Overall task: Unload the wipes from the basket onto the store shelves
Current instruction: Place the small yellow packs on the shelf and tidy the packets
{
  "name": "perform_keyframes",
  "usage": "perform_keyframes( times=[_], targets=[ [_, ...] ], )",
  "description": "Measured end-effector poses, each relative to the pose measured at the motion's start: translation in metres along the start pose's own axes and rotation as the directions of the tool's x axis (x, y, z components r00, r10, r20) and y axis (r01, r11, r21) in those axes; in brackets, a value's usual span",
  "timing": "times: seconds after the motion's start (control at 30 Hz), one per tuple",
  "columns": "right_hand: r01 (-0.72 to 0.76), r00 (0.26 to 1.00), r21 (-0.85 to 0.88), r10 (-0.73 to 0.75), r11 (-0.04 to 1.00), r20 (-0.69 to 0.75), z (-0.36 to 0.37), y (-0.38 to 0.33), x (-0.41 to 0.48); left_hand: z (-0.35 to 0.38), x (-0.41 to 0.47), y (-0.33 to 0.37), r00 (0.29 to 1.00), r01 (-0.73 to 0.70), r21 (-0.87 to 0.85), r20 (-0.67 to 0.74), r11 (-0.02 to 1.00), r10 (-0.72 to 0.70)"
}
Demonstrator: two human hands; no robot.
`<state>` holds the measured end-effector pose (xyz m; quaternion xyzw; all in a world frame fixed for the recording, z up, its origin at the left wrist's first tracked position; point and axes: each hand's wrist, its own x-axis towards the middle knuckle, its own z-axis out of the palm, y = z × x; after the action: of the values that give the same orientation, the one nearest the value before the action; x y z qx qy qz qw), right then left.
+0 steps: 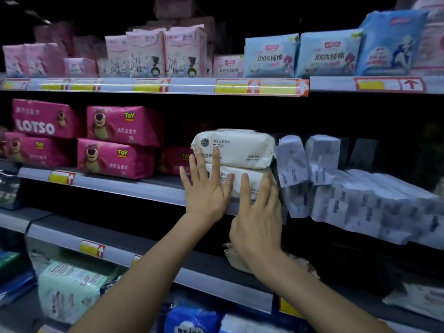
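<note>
Head: lower wipes pack [255, 182] half-hidden

close head view, facing store shelves [153, 188]

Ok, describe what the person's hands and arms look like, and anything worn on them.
The left hand and right hand are bare: no gloves, rings, watch or bracelet. The left forearm and right forearm are also uncovered; no sleeve shows in view.

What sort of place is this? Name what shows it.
Most likely a shop aisle: tiered shelves with yellow price tags on their rails, stacked pink Lotso packs, and white wet wipes packs pressed by the left hand and right hand.
</note>
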<state>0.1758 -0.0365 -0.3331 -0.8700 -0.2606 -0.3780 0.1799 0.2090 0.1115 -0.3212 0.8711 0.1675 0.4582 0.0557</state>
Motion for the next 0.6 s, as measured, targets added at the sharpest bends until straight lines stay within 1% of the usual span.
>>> perform_keyframes(
  times=[0.07,0.1,0.17,0.2,0.27,0.37,0.47,0.53,0.6],
  targets=[
    [0.091,0.994,-0.062,-0.095,0.994,-0.056,-0.004,0.005,0.005,-0.008,-0.004,-0.004,0.999,-0.030,0.067,-0.020,0.997,0.031],
    [0.135,0.987,-0.095,-0.142,0.986,-0.071,-0.006,0.008,0.009,-0.012,-0.006,-0.008,0.997,-0.072,0.107,-0.031,0.992,0.076],
    [0.194,0.978,-0.170,-0.205,0.966,-0.050,-0.007,0.012,0.019,-0.020,-0.012,-0.017,0.982,-0.172,0.185,-0.047,0.968,0.183],
    [0.202,0.977,-0.196,-0.211,0.959,-0.026,-0.006,0.013,0.023,-0.025,-0.014,-0.020,0.973,-0.211,0.212,-0.042,0.954,0.225],
    [0.166,0.985,-0.177,-0.170,0.970,-0.011,-0.005,0.011,0.027,-0.035,-0.017,-0.024,0.963,-0.264,0.232,0.009,0.936,0.269],
    [0.108,0.994,-0.122,-0.108,0.987,0.003,-0.008,0.005,0.032,-0.044,-0.015,-0.025,0.957,-0.290,0.199,0.086,0.936,0.278],
    [0.101,0.994,-0.119,-0.096,0.988,0.045,-0.011,0.006,0.032,-0.051,-0.012,-0.025,0.953,-0.299,0.214,0.109,0.930,0.282],
    [0.117,0.990,-0.144,-0.105,0.983,0.092,-0.016,0.008,0.029,-0.053,-0.012,-0.023,0.954,-0.297,0.234,0.121,0.926,0.276],
    [0.126,0.983,-0.130,-0.107,0.983,0.146,-0.022,0.010,0.029,-0.057,-0.011,-0.020,0.953,-0.296,0.256,0.147,0.920,0.265]
  ],
)
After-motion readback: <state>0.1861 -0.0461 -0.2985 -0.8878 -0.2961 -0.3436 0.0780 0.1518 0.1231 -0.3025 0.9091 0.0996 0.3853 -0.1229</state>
